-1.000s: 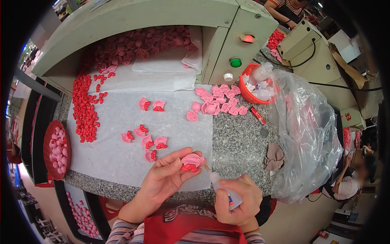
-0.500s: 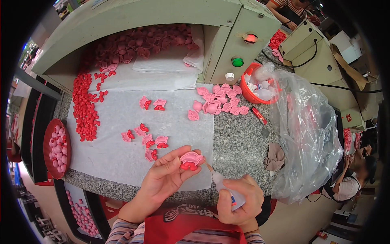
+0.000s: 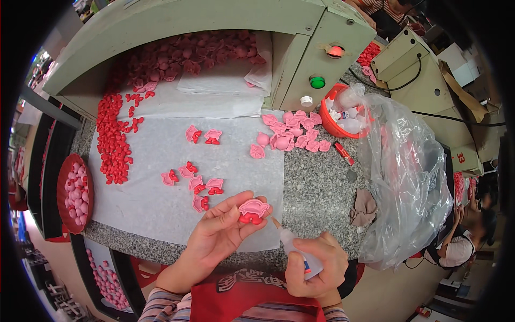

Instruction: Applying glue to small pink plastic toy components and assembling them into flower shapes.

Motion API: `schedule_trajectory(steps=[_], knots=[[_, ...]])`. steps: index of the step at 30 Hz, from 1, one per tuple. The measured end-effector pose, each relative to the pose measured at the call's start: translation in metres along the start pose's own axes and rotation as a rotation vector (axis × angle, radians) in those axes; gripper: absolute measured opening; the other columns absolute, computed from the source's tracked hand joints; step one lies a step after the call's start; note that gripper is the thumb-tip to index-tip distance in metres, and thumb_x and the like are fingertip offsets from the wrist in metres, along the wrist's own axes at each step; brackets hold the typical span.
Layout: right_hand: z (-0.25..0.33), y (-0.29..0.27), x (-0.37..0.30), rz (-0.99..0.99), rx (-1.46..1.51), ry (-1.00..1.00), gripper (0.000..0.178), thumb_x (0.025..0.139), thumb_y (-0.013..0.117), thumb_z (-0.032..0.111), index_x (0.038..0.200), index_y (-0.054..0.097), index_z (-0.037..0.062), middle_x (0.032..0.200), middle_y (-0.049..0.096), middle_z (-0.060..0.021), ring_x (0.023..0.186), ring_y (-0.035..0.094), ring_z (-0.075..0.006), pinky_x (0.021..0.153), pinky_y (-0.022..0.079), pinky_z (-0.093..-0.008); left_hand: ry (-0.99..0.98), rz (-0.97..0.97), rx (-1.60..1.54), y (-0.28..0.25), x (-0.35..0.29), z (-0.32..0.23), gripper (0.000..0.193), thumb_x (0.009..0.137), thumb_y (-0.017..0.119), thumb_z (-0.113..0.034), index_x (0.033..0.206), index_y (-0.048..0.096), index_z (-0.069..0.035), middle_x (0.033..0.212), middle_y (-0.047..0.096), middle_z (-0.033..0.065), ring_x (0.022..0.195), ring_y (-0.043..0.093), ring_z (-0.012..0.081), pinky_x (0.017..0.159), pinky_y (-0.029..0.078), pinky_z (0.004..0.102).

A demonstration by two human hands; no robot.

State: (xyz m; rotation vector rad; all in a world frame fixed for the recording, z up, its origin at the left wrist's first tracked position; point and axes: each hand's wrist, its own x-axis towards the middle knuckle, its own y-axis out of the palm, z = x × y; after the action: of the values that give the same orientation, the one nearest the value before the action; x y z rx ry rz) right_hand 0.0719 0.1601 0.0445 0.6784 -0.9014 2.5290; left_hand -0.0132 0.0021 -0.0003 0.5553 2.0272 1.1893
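My left hand [image 3: 220, 233] pinches a small pink toy piece with a red base [image 3: 253, 210] over the near edge of the stone counter. My right hand [image 3: 316, 263] grips a small clear glue bottle [image 3: 296, 249], its thin nozzle tip pointing up-left and almost touching the piece. Several finished pink-and-red pieces [image 3: 197, 185] lie on the white sheet [image 3: 161, 198] just beyond my left hand. A loose pile of plain pink pieces [image 3: 289, 137] sits farther right, and a band of small red parts [image 3: 111, 142] runs along the sheet's left side.
A red bowl [image 3: 343, 115] with small bottles stands by a large clear plastic bag [image 3: 407, 182]. A green machine housing [image 3: 316, 51] with a green and a red button is behind. A red tray [image 3: 74, 193] of pink balls hangs at the left. Another person sits at the right.
My right hand has brought the bottle's nozzle slightly closer to the piece held in my left hand. Otherwise little has moved.
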Motion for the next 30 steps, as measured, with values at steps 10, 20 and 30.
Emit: schedule_trajectory(steps=[10,20,30], knots=[[0.0009,0.0020,0.0004,0.007,-0.005,-0.007,0.019,0.066,0.058,0.000,0.085,0.054,-0.0006,0.064,0.057,-0.0094,0.044,0.043,-0.0175,0.041,0.034,-0.0263,0.051,0.020,0.026,-0.0012,-0.0021,0.0018,0.035,0.085,0.054,-0.012,0.119,0.049,-0.002,0.121,0.049,0.0189,0.116,0.045,0.0355,0.095,0.042,0.0419],[-0.0022,0.0075,0.0010,0.015,-0.015,-0.082,0.026,0.061,0.064,0.000,0.087,0.057,0.0026,0.063,0.059,-0.0042,0.039,0.043,-0.0138,0.036,0.031,-0.0229,0.096,0.019,0.059,-0.0013,-0.0015,0.0005,0.035,0.085,0.055,-0.013,0.118,0.050,-0.003,0.122,0.048,0.0190,0.116,0.045,0.0357,0.096,0.041,0.0429],[0.0008,0.0065,0.0006,-0.005,-0.011,-0.077,0.026,0.061,0.064,0.001,0.085,0.057,0.0025,0.062,0.059,-0.0035,0.040,0.044,-0.0138,0.038,0.033,-0.0223,0.047,-0.003,0.008,-0.0010,-0.0006,-0.0006,0.037,0.087,0.053,-0.013,0.121,0.046,-0.001,0.123,0.048,0.0173,0.117,0.045,0.0320,0.097,0.041,0.0403]])
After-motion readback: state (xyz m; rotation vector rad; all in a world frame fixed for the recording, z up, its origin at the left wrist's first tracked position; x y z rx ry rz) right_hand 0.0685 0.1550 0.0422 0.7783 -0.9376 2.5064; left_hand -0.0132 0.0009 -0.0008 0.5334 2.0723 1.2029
